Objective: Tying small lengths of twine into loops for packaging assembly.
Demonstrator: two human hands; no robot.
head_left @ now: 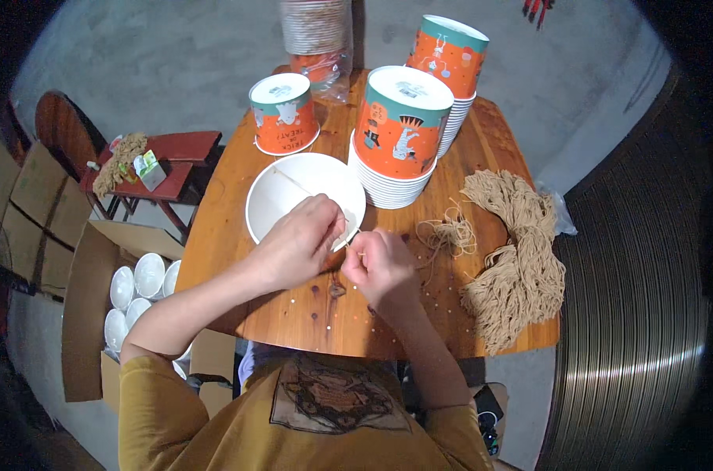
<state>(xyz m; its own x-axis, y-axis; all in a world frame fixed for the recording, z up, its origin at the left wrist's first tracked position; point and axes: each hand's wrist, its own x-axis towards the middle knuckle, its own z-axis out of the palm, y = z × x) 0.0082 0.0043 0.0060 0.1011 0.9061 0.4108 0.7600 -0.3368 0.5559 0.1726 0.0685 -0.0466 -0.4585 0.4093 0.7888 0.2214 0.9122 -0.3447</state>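
Observation:
A white-lined paper bucket (pixel 274 200) rests on the wooden table with its open mouth tilted toward me. One light cord (pixel 293 181) runs across its inside from the far rim toward my hands. My left hand (pixel 305 235) reaches over the near right rim, its fingers closed in a pinch on the cord. Just right of it, outside the rim, my right hand (pixel 384 271) pinches the cord's end close to the bucket wall. The fingertips partly hide the cord and the rim there. A small loose tangle of cord (pixel 453 233) lies right of my right hand.
A thick tan cord bundle (pixel 517 251) covers the table's right side. Stacked orange buckets (pixel 399 145) stand upside down behind, with a single upside-down bucket (pixel 284 118) to their left. A cardboard box (pixel 89 314) of white-lined buckets stands at left, near a red bench (pixel 187 145).

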